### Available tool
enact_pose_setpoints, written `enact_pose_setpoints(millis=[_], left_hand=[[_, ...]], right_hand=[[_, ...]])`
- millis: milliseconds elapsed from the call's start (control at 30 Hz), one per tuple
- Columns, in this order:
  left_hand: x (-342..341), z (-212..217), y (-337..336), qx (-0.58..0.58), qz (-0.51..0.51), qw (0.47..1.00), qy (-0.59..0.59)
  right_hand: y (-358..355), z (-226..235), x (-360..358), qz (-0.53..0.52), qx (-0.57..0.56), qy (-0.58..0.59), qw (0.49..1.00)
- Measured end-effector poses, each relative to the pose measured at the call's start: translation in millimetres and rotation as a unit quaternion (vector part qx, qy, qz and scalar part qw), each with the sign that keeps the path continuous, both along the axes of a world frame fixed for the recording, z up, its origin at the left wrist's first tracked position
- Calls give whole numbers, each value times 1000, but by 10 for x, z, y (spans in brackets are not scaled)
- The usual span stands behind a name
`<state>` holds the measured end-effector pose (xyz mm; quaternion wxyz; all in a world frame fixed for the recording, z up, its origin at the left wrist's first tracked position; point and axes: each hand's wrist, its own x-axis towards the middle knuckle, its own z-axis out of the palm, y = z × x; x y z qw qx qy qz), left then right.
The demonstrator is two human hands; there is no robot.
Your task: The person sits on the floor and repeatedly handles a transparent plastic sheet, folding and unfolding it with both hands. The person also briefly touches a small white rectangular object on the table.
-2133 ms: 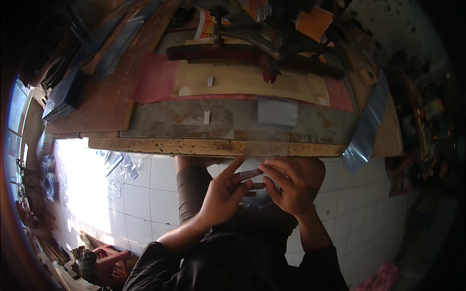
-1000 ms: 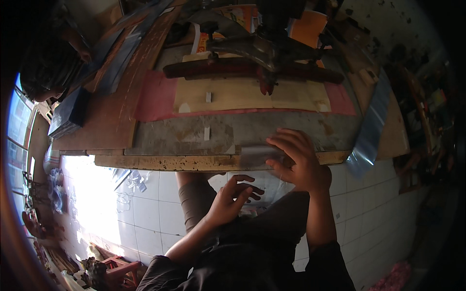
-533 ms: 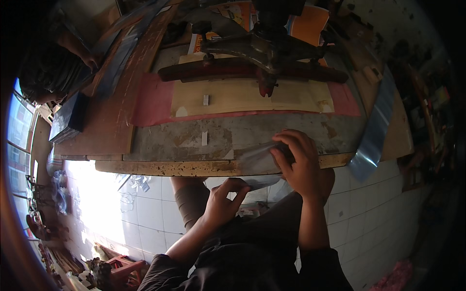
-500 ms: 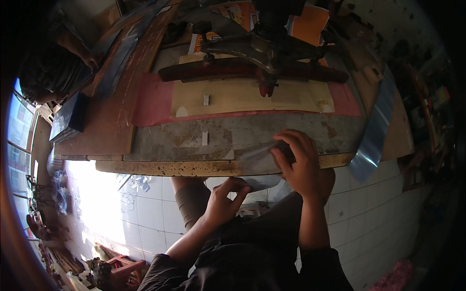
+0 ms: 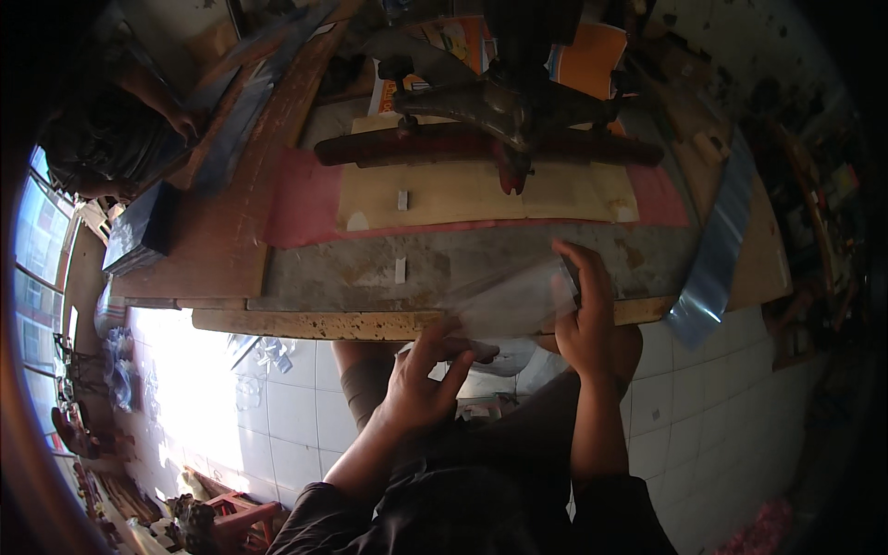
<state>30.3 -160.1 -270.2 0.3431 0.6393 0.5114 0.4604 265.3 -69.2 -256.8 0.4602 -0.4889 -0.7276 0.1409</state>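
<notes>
A clear, thin plastic sheet is tilted over the front edge of the workbench. My right hand grips it at its right end, the thumb below and the index finger stretched up along that end. Close to the sheet's lower left corner is my left hand, its thumb and fingers spread apart. Whether its fingertips touch the sheet is blurred. On the bench ahead, a cream board lies over a pink sheet, beneath the dark red bar of a press.
Two small pale pieces lie left of centre, one on the board, one on the grey bench top. A bluish plastic strip hangs over the right edge. A dark box and another person's hand are at the left.
My left hand has loosened from a pinch on the sheet's lower part, its fingers now apart. My right hand has tilted upright, lifting the sheet slightly. The view has shifted a little.
</notes>
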Motion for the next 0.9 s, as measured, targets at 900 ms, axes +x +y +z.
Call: enact_pose_setpoints(millis=[900], left_hand=[[-289,-68,396,-54,-58,997,2]], right_hand=[[22,74,301,238,1,24,971]])
